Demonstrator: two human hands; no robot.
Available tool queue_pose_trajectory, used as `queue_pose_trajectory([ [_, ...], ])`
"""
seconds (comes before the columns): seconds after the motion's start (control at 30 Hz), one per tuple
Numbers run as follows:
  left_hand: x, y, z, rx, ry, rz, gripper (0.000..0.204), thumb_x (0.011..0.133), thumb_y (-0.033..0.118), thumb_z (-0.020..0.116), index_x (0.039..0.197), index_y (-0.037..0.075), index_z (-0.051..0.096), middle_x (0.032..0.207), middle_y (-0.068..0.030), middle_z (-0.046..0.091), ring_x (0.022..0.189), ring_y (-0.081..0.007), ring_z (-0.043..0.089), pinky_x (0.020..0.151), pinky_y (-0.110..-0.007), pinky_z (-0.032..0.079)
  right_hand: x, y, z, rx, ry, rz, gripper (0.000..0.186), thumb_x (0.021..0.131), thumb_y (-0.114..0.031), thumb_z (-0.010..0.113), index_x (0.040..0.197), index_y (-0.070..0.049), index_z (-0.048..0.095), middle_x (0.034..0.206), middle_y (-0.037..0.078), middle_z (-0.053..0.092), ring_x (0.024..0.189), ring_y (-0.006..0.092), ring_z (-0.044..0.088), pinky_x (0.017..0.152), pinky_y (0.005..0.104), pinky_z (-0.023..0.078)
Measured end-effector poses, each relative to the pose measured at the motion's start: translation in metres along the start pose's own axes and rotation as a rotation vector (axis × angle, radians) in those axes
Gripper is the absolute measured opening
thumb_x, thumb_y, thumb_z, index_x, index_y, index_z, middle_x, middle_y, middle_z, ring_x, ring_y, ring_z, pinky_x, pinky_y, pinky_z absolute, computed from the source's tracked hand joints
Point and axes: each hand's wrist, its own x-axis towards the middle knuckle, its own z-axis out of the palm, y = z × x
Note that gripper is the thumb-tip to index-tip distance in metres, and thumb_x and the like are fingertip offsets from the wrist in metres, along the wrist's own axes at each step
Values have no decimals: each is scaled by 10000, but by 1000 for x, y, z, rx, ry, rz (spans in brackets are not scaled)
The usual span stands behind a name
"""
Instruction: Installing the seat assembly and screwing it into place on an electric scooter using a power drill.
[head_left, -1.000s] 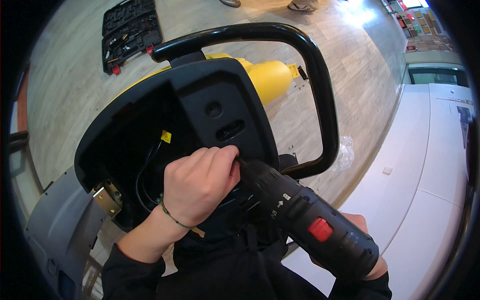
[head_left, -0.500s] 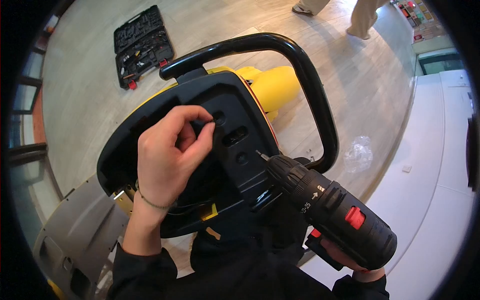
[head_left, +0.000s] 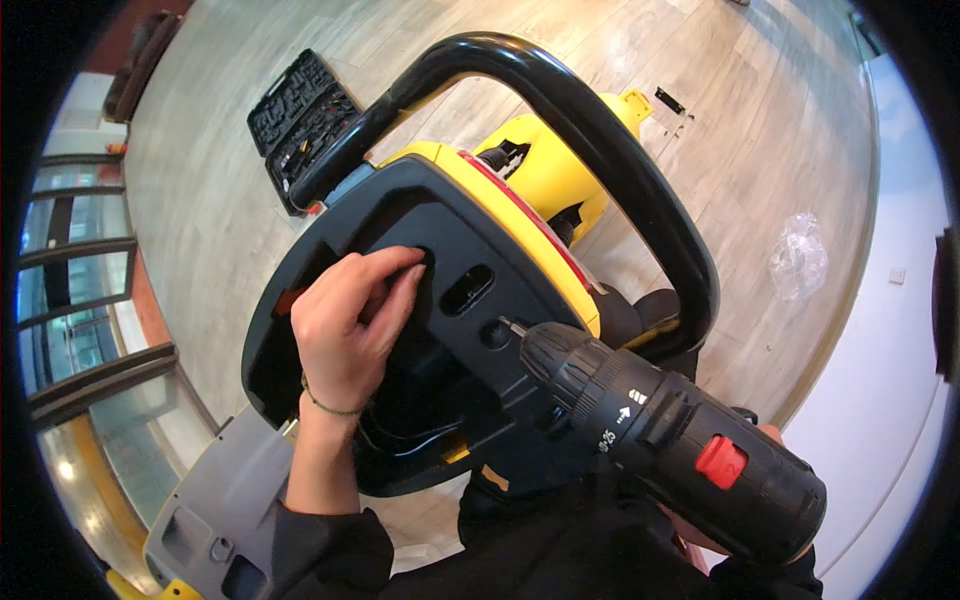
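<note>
In front of me is a black panel (head_left: 465, 230) on a yellow-and-black machine, with a slot (head_left: 467, 291) between two round recesses. My left hand (head_left: 345, 315) is closed in a pinch at the upper recess; whatever lies between thumb and forefinger is too small to make out. A black cordless drill (head_left: 640, 410) with a red switch is gripped in my right hand (head_left: 695, 532), which the drill's body mostly hides. The drill's bit (head_left: 512, 326) points left, over or beside the lower recess (head_left: 494, 334); whether it touches cannot be told.
A thick black tube handle (head_left: 625, 155) arches over the machine's far side. Beyond it lie an open tool case (head_left: 305, 120), a small black part (head_left: 670, 100) and clear plastic wrap (head_left: 798, 257) on the floor. A grey panel (head_left: 215, 500) stands at lower left.
My view has shifted, and the machine appears farther right. The drill's bit is closer to the lower recess. My left hand stays pinched at the upper recess. A person's legs have mostly left view.
</note>
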Motion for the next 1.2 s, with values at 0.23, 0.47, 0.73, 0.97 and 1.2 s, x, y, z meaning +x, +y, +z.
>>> queue_pose_trajectory([
  [0.23, -2, 8, 3, 32, 28, -71, 108, 757, -33, 687, 857, -2, 658, 646, 7, 543, 543, -39, 428, 497, -182, 343, 5, 15, -3, 34, -23, -86, 386, 720, -159, 683, 1072, -22, 603, 942, 110, 653, 790, 223, 655, 682, 287, 506],
  [0.47, 2, 14, 2, 36, 16, -148, 133, 723, -42, 693, 839, 1, 643, 595, -14, 491, 496, -57, 422, 463, -192, 344, 9, 16, -6, 43, -28, -174, 350, 721, -164, 677, 1036, -25, 616, 955, 115, 654, 774, 228, 660, 662, 295, 510],
  [0.73, 4, 17, -3, 89, -16, -136, 140, 717, -38, 696, 838, 10, 645, 569, -8, 471, 480, -62, 425, 459, -197, 346, 10, 11, -8, 30, -46, -161, 333, 724, -165, 676, 1015, -15, 618, 952, 128, 654, 767, 240, 662, 653, 306, 513],
  [0.97, 6, 21, -1, 137, 4, -97, 136, 715, -34, 701, 833, 3, 644, 597, -31, 510, 484, -85, 458, 463, -209, 371, 13, 10, -14, 135, -70, -168, 335, 737, -163, 672, 1023, -1, 609, 920, 130, 648, 760, 248, 658, 658, 304, 510],
  [1.2, 8, 27, -5, 112, -53, -194, 127, 730, -27, 693, 846, 2, 652, 668, -68, 581, 543, -122, 522, 524, -225, 417, 16, 12, -8, 98, -93, -162, 369, 730, -168, 687, 1050, -8, 596, 947, 131, 642, 794, 248, 652, 688, 308, 507],
])
